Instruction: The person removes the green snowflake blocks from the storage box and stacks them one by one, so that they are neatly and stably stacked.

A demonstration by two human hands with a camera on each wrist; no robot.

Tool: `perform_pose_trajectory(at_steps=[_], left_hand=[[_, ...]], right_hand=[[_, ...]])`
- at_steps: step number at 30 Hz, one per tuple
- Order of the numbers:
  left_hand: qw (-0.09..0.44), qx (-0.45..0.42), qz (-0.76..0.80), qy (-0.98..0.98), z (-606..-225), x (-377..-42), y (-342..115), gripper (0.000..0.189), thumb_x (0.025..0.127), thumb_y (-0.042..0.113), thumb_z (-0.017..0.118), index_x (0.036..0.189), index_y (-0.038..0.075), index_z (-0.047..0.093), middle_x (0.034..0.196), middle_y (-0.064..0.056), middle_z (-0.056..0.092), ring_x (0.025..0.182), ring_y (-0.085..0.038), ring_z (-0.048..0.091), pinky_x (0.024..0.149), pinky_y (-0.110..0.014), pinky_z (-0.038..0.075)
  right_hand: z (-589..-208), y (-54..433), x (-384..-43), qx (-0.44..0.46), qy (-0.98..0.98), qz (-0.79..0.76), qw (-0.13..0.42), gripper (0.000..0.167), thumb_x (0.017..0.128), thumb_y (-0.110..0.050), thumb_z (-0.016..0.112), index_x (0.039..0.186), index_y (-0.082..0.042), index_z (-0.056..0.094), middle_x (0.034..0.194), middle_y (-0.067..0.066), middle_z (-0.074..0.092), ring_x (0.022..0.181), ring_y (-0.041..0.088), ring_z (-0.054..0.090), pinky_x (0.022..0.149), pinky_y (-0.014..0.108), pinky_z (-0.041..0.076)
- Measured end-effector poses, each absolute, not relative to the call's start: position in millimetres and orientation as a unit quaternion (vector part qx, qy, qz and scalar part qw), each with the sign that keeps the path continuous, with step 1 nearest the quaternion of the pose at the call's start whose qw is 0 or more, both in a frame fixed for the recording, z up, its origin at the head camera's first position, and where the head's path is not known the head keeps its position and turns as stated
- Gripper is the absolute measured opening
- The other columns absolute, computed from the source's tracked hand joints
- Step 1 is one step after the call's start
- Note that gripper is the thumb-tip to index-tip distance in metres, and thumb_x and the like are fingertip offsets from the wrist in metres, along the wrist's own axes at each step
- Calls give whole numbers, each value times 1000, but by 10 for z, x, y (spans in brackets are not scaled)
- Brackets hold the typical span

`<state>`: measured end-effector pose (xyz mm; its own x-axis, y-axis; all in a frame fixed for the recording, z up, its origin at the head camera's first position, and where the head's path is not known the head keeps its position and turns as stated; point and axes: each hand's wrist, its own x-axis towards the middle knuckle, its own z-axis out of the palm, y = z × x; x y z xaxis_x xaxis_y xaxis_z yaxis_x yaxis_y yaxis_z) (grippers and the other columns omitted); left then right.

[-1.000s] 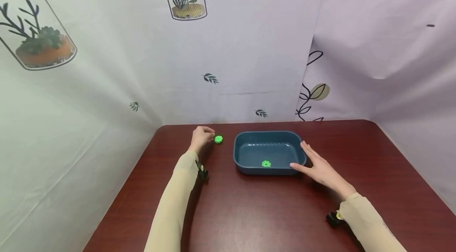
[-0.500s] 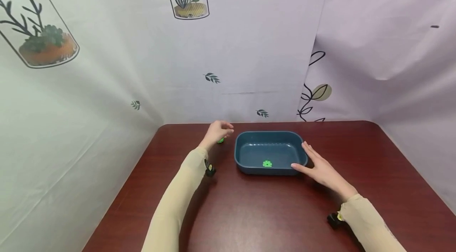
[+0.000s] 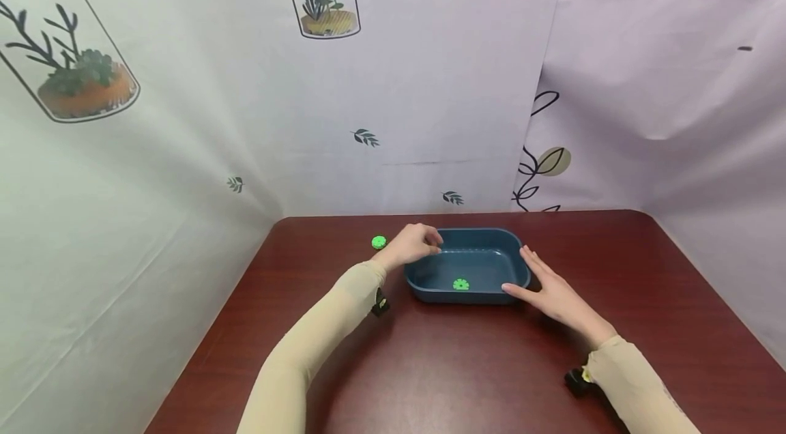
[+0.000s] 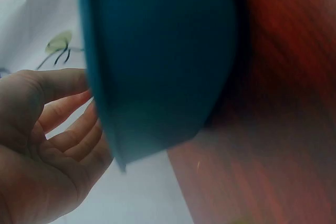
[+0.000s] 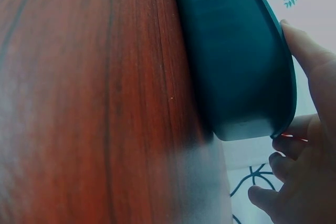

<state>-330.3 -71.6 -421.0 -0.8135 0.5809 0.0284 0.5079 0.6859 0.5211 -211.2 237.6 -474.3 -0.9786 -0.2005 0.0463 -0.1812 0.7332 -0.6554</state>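
Note:
A dark blue rectangular tray [image 3: 467, 297] with a raised rim stands on the table. Inside it, by the front wall, lies a small green notched disc [image 3: 460, 284]. A second green disc [image 3: 379, 242] lies on the table to the left, behind my left forearm. My left hand [image 3: 413, 243] hovers over the tray's left end, thumb and fingers bent towards each other. In the left wrist view the tray wall hides those fingertips, so whether they pinch anything cannot be seen. My right hand [image 3: 555, 294] touches the tray's right corner, thumb at the front rim and extended fingers along the right side.
The reddish-brown wooden table [image 3: 454, 366] carries the tray near its far edge. Behind it hangs a pale cloth backdrop [image 3: 405, 93] printed with plants. A small black device [image 3: 578, 381] sits at the right wrist, with a similar black device [image 3: 380, 303] at the left.
My left hand has moved right, from beside the green disc on the table to over the tray's left end. The right hand stays at the tray's corner. Both visible discs keep their places.

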Motion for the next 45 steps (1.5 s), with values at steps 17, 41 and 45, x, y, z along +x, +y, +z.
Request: perform_pose_trajectory(at_steps=[17,41,45], left_hand=[[120,369,137,912,-4466,-3130,-415,27,93,20,75,119,12,73,110,-1,71,101,-11,65,84,-25,52],[155,391,119,899,-4504,-3115,-331,18,91,17,76,109,13,73,104,4,69,98,-8,63,83,-21,50],[160,395,127,896,-4515,-3104,-328,15,93,15,74,108,12,73,104,3,69,98,-9,63,83,-21,50]], right_hand=[[-4761,2374,-2106,-100,932,-349,15,105,89,-62,66,163,-12,12,166,23,10,147,51,16,105,76,24],[-4760,2371,-2129,-100,930,-352,16,105,89,-61,66,163,-13,10,166,22,9,147,51,16,105,76,25],[-4764,2365,-2129,-100,931,-352,16,105,89,-62,66,163,-13,10,166,22,9,147,51,17,104,76,25]])
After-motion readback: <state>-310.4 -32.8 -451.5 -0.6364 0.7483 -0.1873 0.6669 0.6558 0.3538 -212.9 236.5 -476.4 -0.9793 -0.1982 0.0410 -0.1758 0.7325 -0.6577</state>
